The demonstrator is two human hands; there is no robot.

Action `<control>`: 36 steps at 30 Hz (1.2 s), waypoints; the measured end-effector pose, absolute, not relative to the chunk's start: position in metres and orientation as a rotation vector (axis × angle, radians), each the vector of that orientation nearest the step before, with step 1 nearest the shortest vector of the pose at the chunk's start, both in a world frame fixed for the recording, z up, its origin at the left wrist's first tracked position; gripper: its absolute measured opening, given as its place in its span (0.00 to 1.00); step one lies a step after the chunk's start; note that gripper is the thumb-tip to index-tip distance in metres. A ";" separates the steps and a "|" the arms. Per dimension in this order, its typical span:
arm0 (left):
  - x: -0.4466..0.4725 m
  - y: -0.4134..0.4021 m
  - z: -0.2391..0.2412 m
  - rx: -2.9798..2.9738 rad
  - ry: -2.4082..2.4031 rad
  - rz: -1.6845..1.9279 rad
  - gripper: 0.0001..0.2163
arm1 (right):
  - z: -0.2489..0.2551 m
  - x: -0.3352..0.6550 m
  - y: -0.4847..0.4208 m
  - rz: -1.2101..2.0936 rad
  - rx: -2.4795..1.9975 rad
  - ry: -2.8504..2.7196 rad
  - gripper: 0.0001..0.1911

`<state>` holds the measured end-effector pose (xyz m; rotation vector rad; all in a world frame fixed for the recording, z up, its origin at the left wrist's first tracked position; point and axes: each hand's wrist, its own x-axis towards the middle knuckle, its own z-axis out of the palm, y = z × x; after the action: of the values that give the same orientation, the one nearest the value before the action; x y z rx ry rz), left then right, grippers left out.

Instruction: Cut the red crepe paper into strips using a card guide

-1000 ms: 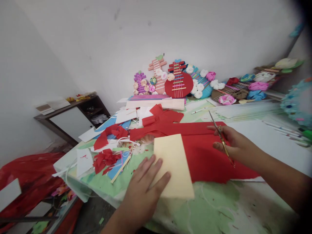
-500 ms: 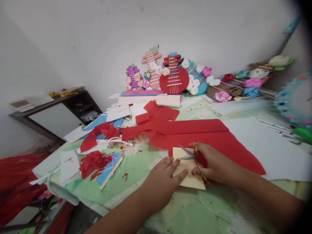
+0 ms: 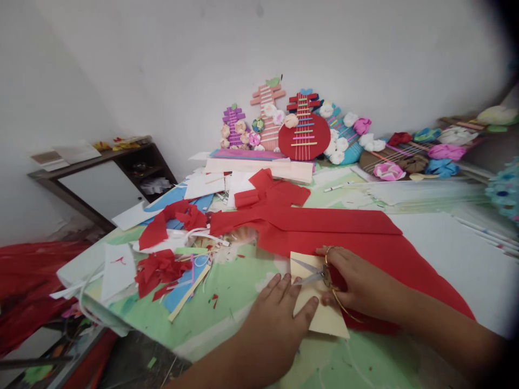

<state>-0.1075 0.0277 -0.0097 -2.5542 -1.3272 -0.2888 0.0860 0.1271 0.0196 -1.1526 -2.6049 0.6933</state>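
My left hand lies flat with fingers spread, pressing the left edge of a cream paper sheet onto the table. My right hand is closed on gold-handled scissors, whose open blades point left over the cream sheet. The sheet rests partly on a large red paper sheet spread across the table's middle.
Red paper scraps and blue and white offcuts litter the left of the green table. Paper guitar crafts and paper flowers line the back wall. White sheets lie at right. A dark side shelf stands at left.
My right hand brought the scissors from over the red sheet down to the cream sheet, blades now turned left. The cream sheet and my left hand shifted right; the camera view moved slightly.
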 end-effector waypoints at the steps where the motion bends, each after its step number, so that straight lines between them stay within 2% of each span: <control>1: -0.107 0.028 -0.010 -2.551 -1.330 -0.278 0.19 | 0.021 0.086 0.129 0.693 -1.151 -2.605 0.18; 10: -0.101 0.033 -0.009 -2.629 -1.415 -0.136 0.18 | 0.027 0.085 0.130 0.623 -1.192 -2.650 0.15; 20: -0.098 0.030 -0.014 -2.680 -1.460 -0.230 0.20 | 0.009 0.093 0.130 0.639 -1.176 -2.655 0.20; 31: -0.100 0.024 -0.002 -2.767 -1.578 -0.283 0.22 | 0.013 0.089 0.128 0.619 -1.143 -2.669 0.13; 36: -0.099 0.025 -0.005 -2.741 -1.530 -0.317 0.21 | 0.011 0.089 0.128 0.654 -1.154 -2.637 0.16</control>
<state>-0.0985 0.0246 -0.0053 -2.7410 -1.5304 -0.3170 0.0890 0.1276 0.0107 -1.1540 -2.6368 0.6545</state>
